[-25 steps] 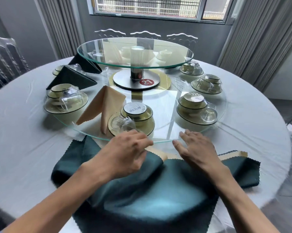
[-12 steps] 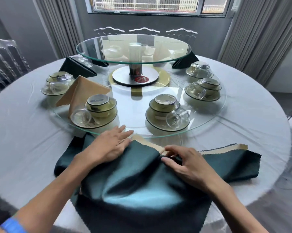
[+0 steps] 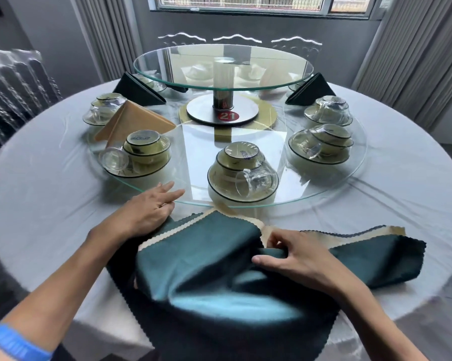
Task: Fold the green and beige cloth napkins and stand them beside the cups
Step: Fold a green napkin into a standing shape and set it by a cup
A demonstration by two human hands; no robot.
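On white tablecloth [image 3: 50,194]: right hand [image 3: 305,259] pinches rumpled, zigzag-edged green napkin [image 3: 201,259].

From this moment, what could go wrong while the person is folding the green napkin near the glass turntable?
The left hand lies flat at the edge of the glass turntable; a push might turn it and shift the settings. The glass cup lies on its side near that edge and may roll. The right hand pinches the green napkin above beige cloth, so both could lift together.

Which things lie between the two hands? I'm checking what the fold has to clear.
In the head view, only the bunched green cloth napkin with a beige napkin's scalloped edge lies between left hand and right hand.
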